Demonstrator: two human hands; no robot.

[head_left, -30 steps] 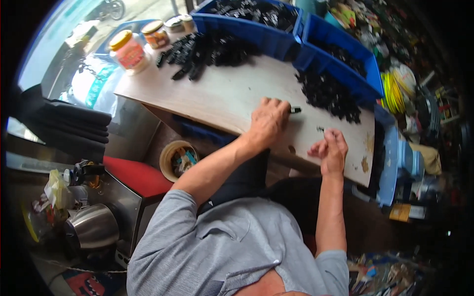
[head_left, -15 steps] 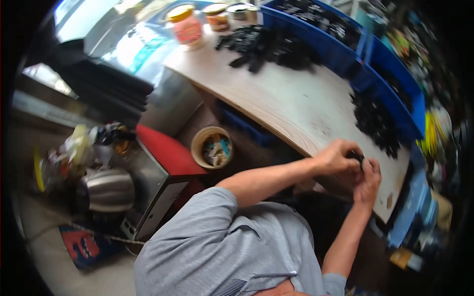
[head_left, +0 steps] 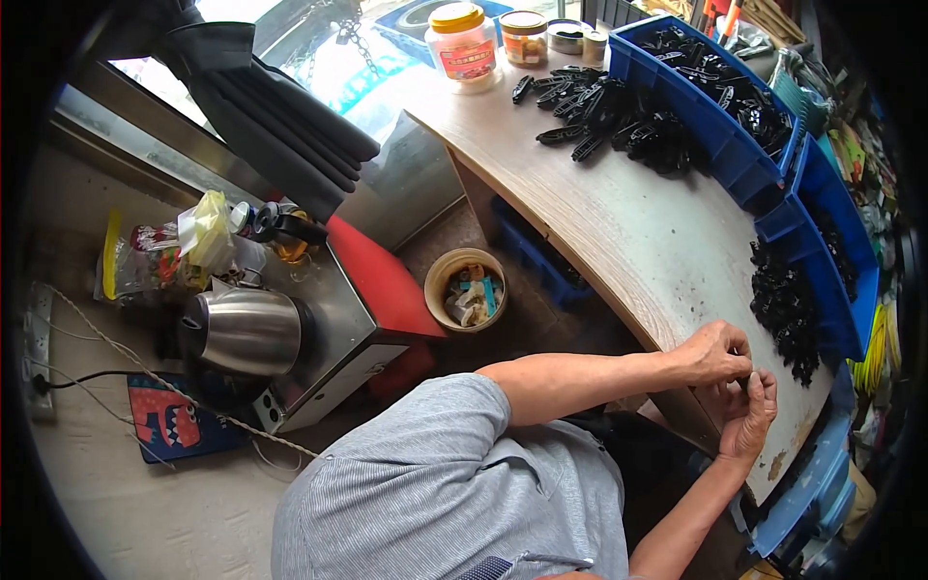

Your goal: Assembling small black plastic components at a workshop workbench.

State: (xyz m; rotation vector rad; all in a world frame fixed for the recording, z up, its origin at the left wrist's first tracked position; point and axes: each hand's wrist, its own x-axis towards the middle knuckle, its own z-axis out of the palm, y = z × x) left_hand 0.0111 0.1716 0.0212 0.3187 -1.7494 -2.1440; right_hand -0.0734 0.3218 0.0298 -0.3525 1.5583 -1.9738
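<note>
Two hands meet fingertip to fingertip in the head view, over the near edge of the table (head_left: 628, 217), toward its right end. The left hand (head_left: 713, 354) comes in from the left, back upward, its fingers bent and drawn together. The right hand (head_left: 752, 418) rises from below, thumb and fingers curled toward the left hand's tips. Between the two sets of fingertips a small dark piece (head_left: 743, 381) shows, mostly covered by the fingers; I cannot tell which hand grips it, or whether both do.

Just beyond the hands, on the table, lies a heap of small black parts (head_left: 785, 311). Behind it stands a blue bin (head_left: 824, 282) with more dark parts inside. Well apart from the hands, farther up the table, longer black parts (head_left: 594, 108) lie in a loose pile before a second blue bin (head_left: 749, 182), which is filled with black parts. Left of that pile stand a yellow-lidded jar (head_left: 464, 56), a smaller jar (head_left: 525, 44) and a tin (head_left: 565, 39).

To the left of the table, a bucket (head_left: 433, 294) with scraps in it sits on the floor. Farther left, a steel kettle (head_left: 253, 332) stands near a red panel (head_left: 382, 280).
</note>
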